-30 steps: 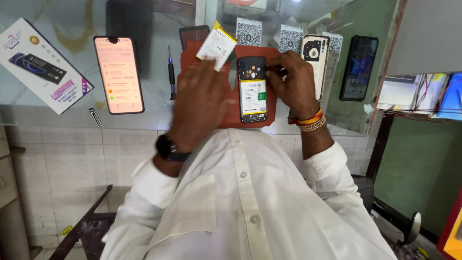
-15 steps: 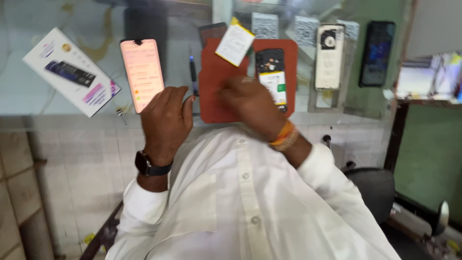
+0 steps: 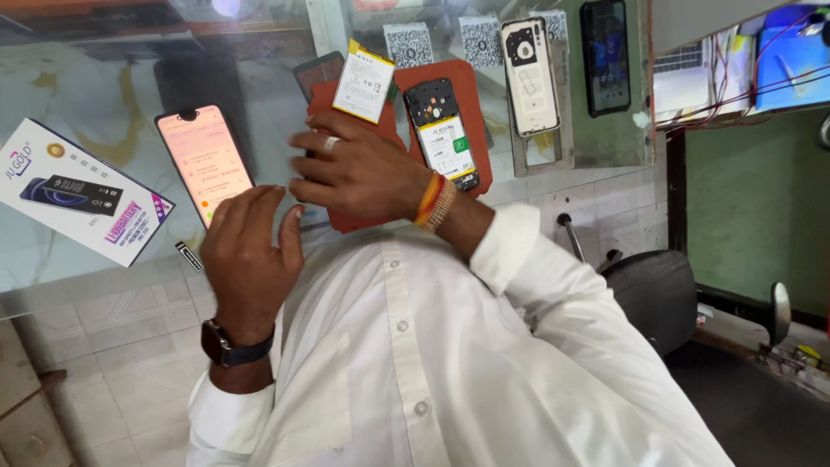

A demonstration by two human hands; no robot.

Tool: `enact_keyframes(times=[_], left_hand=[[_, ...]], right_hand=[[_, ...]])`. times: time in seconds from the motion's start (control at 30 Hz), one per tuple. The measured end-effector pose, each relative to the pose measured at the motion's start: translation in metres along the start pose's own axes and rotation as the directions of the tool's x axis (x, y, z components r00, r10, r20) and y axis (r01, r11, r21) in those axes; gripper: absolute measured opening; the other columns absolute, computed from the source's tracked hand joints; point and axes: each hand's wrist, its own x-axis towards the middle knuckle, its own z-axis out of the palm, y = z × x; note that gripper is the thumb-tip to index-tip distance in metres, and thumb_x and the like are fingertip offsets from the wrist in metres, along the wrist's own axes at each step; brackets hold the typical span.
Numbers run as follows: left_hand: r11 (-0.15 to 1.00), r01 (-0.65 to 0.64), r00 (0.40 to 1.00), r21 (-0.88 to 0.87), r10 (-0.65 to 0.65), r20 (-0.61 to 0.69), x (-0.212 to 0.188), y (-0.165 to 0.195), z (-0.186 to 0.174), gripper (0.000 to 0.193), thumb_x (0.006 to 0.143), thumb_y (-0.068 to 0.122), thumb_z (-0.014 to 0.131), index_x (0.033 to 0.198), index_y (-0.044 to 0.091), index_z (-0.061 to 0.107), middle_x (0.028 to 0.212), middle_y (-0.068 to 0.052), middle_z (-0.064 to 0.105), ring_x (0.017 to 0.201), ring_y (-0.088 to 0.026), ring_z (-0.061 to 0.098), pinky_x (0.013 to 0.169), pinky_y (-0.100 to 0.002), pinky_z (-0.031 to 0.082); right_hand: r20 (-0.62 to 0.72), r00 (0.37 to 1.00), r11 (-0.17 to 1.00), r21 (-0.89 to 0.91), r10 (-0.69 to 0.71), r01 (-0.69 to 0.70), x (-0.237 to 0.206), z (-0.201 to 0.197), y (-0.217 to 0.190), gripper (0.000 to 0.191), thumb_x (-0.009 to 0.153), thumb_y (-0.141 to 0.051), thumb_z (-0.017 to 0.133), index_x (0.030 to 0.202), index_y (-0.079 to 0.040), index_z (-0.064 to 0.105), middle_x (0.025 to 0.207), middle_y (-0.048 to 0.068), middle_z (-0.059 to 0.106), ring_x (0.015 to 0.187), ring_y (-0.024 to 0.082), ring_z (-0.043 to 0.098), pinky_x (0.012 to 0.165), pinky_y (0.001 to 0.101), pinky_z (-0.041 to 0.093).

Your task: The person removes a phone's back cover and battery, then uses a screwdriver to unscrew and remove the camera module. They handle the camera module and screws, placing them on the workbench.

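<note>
Both our hands were over the glass counter (image 3: 104, 86), neither clamped on anything we could make out. Our left hand (image 3: 251, 255) hung with its fingers loosely curled and apart, fingertips just at the lower edge of the lit pink-screen phone (image 3: 205, 164); whether they touched it we couldn't tell. Dark wristwatch (image 3: 232, 348) on that wrist. Our right hand (image 3: 359, 173) lay palm down on the left part of the red work mat (image 3: 471, 104), fingers spread and pointing left, silver ring (image 3: 331, 143) on one finger, orange and yellow bangles (image 3: 435, 201) at the wrist. Anything under the palm was hidden.

White-labelled battery (image 3: 364, 84) sat tilted at the mat's top left, just above the right hand's knuckles, apart from them. Opened phone (image 3: 443, 134), back cover off and battery label showing, lay on the mat just right of that hand, not touched. Dark phone (image 3: 318, 71) poked out from behind the battery.

White phone back shell (image 3: 529, 78) lay on a grey frame right of the mat, black phone (image 3: 605, 56) beyond it. White phone box (image 3: 78, 190) sat well left of the pink phone, small metal piece (image 3: 188, 256) on the counter edge between box and left hand. Two white code stickers (image 3: 406, 45) stood behind the mat.
</note>
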Motion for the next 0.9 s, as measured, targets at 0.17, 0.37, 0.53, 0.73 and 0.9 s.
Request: enact_keyframes(times=[0.17,0.37,0.53,0.73,0.9], left_hand=[[0.994,-0.068,0.991,-0.086,0.077,0.108,0.010,0.021,0.028,0.031,0.093,0.011,0.075,0.120,-0.002,0.068,0.126,-0.016,0.068,0.119,-0.034,0.062,0.102,-0.046,0.050],[0.958,-0.271,0.905,-0.093,0.286,0.314,0.046,0.043,0.085,0.050,0.091,0.021,0.074,0.132,-0.003,0.063,0.140,-0.014,0.059,0.132,-0.033,0.054,0.111,-0.046,0.043],[0.928,-0.372,0.883,0.030,0.344,0.318,0.080,0.059,0.128,0.066,0.085,0.036,0.075,0.137,-0.004,0.062,0.144,-0.015,0.057,0.129,-0.033,0.052,0.110,-0.045,0.041],[0.918,-0.371,0.882,0.140,0.301,0.364,0.092,0.066,0.145,0.069,0.087,0.046,0.074,0.137,0.000,0.064,0.143,-0.015,0.059,0.130,-0.032,0.052,0.109,-0.045,0.042],[0.898,-0.375,0.892,0.229,0.284,0.351,0.086,0.069,0.152,0.065,0.089,0.046,0.073,0.135,0.001,0.066,0.142,-0.016,0.060,0.132,-0.032,0.052,0.110,-0.046,0.042]], right_hand=[[-0.039,0.915,0.882,0.284,0.403,-0.376,-0.058,-0.040,0.006,0.013,0.091,-0.004,0.067,0.103,-0.006,0.065,0.106,0.006,0.068,0.097,0.032,0.064,0.084,0.0457,0.050],[-0.031,0.674,0.674,-0.005,0.738,-0.739,-0.127,-0.066,0.020,0.029,0.084,0.001,0.068,0.111,-0.005,0.076,0.090,0.008,0.058,0.073,0.025,0.060,0.066,0.0383,0.051],[-0.043,0.675,0.674,-0.035,0.737,-0.738,-0.150,-0.060,0.031,0.030,0.086,-0.001,0.075,0.114,-0.010,0.078,0.090,0.005,0.058,0.074,0.022,0.060,0.065,0.0358,0.050],[0.005,0.707,0.707,-0.019,0.707,-0.707,-0.161,-0.059,0.042,0.036,0.084,-0.004,0.077,0.118,-0.014,0.078,0.093,0.004,0.060,0.077,0.021,0.062,0.065,0.0349,0.051],[0.036,0.768,0.768,-0.064,0.639,-0.637,-0.163,-0.063,0.046,0.040,0.085,-0.006,0.078,0.124,-0.015,0.077,0.094,0.004,0.059,0.078,0.020,0.061,0.065,0.0352,0.049]])
